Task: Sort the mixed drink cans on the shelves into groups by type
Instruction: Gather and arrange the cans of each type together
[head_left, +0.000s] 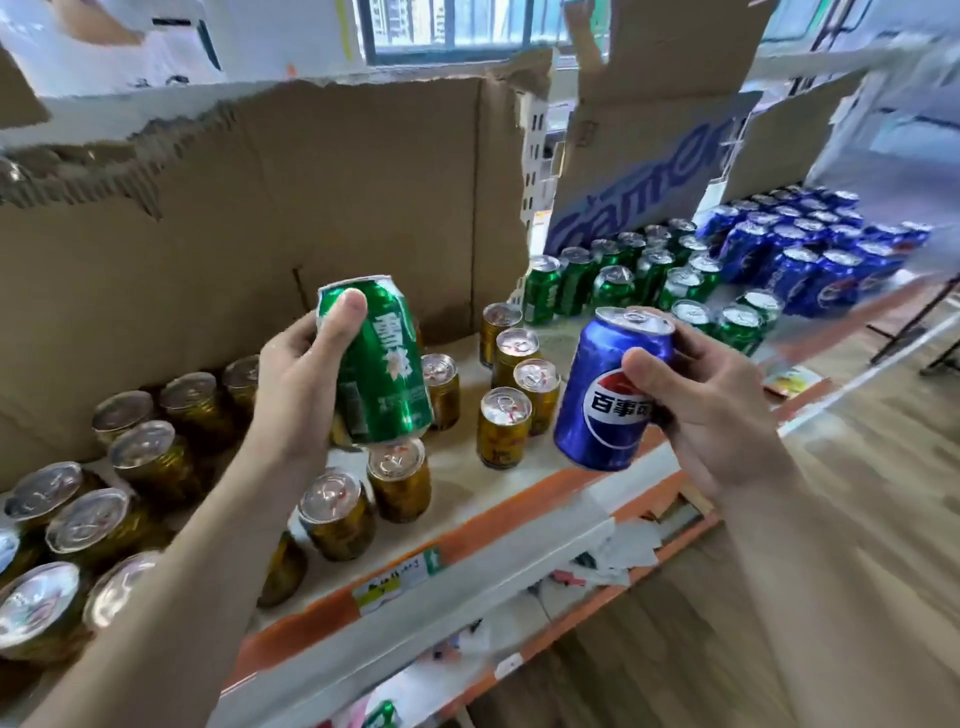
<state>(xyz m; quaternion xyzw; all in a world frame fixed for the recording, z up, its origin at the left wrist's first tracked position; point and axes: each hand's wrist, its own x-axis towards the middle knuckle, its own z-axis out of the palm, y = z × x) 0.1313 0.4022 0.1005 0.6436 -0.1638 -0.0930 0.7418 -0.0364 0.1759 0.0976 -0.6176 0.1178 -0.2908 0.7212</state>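
Observation:
My left hand (298, 374) grips a green can (382, 364) above the shelf, tilted with its top toward the back. A blue Pepsi can (605, 389), leaning slightly, is held in my right hand (717, 400) over the shelf's front edge. Below them several yellow-gold cans (504, 428) stand on the shelf (519, 499), spreading to the left. Farther right, a group of green cans (649, 275) stands together, and beyond it a group of blue cans (810, 249).
A torn cardboard sheet (260, 208) backs the shelf behind the yellow cans, and a printed carton (649, 171) stands behind the green ones. The shelf front has an orange strip with paper labels (400, 577). A lower shelf holds scraps of paper (618, 551). Wooden floor lies at the right.

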